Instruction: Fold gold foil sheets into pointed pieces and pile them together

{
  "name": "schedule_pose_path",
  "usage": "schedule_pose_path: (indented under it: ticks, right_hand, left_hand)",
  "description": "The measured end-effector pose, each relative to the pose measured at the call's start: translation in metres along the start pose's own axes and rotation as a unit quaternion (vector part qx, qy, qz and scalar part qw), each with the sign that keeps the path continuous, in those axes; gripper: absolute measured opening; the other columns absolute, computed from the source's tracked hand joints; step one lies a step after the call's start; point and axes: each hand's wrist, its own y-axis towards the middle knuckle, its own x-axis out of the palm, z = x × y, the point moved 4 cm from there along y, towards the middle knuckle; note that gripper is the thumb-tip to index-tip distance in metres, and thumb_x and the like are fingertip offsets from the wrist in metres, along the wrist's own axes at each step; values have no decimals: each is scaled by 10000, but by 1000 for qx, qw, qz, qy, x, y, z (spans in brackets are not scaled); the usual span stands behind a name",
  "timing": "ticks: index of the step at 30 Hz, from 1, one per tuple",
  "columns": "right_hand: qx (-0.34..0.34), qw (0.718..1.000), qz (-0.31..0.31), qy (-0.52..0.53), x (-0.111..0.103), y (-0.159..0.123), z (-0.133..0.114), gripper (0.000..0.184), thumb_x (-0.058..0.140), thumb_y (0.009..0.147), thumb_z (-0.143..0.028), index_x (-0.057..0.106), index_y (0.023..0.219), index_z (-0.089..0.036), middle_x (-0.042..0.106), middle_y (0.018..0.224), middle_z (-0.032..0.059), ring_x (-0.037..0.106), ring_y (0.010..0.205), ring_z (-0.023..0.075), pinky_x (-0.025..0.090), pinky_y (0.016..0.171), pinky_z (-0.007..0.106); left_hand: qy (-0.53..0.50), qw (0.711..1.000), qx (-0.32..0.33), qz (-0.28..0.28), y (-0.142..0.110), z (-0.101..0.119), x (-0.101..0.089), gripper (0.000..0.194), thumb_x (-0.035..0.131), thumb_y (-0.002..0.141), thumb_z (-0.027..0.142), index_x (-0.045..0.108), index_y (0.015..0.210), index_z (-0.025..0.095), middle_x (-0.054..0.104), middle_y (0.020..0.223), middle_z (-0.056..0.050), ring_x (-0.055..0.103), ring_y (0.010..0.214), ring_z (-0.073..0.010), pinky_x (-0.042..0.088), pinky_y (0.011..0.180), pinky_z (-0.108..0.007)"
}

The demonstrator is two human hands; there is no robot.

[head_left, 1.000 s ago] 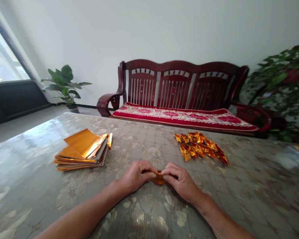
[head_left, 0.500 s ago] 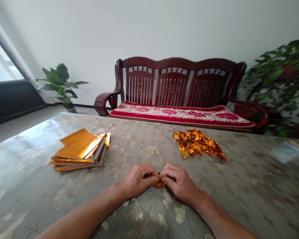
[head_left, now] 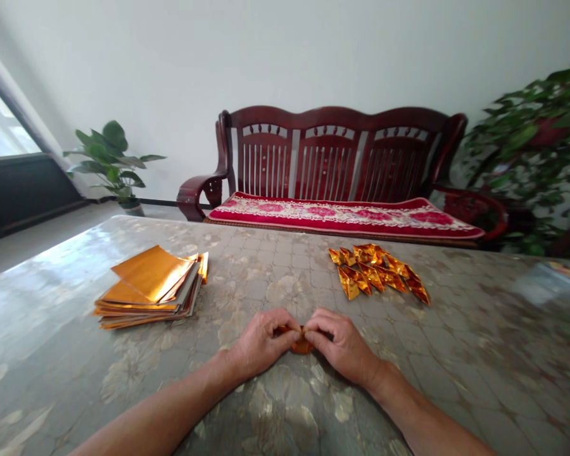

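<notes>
Close to the table's near middle, my left hand [head_left: 266,340] and my right hand [head_left: 341,345] meet over a small piece of folded gold foil paper [head_left: 302,346]. Thumb and fingers of each hand pinch it from either side, and they cover most of its upper part. Its rounded lower edge shows between the thumbs. Beyond my right hand lies a group of folded gold foil paper pieces [head_left: 377,269] with pointed ends. Off to the left of my left hand rests a stack of square gold foil sheets [head_left: 147,282], its top sheets turned askew.
The table [head_left: 247,288] has a glossy, floral-patterned cover. At its right edge lies a clear plastic packet [head_left: 553,283], blurred. A dark red wooden bench [head_left: 330,158] with a red floral cushion stands behind. Potted plants [head_left: 109,161] flank it on both sides.
Both hands stay pinched on the folded foil paper, with only a slight shift of the fingers. The whole view has moved a little.
</notes>
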Motion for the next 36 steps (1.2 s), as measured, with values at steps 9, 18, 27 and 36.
schedule_pose_path:
  ticks: [9, 18, 27, 36]
  right_hand:
    - [44, 998, 34, 18, -3, -1, 0, 117, 588, 873, -181, 650, 775, -195, 655, 713, -16, 593, 660, 127, 438, 643, 225]
    - [21, 999, 32, -18, 0, 0, -5, 145, 568, 863, -157, 595, 727, -202, 627, 717, -12, 567, 655, 125, 425, 662, 227]
    - [1, 998, 49, -46, 1, -2, -10, 164, 513, 879, -155, 539, 729, -215, 594, 721, -2, 550, 663, 136, 417, 653, 240]
    - [16, 998, 58, -31, 3, -2, -9, 161, 531, 885, -150, 551, 735, -207, 590, 718, -11, 557, 666, 127, 412, 633, 222]
  left_hand:
    - [-14, 1000, 5, 15, 0, -4, -1, 138, 617, 861, 200, 752, 839, 196, 720, 787, -3, 643, 743, -136, 456, 710, -206]
    - [3, 1000, -5, 16, -2, 0, 2, 141, 611, 856, 182, 739, 799, 192, 702, 754, 5, 648, 733, -130, 449, 690, -197]
    - [8, 999, -14, 48, -4, 6, 1, 132, 624, 845, 181, 730, 764, 181, 705, 721, 7, 645, 690, -124, 439, 654, -191]
    - [-8, 998, -49, 47, -3, 2, 2, 125, 633, 841, 213, 729, 774, 169, 710, 726, 3, 654, 685, -129, 451, 634, -187]
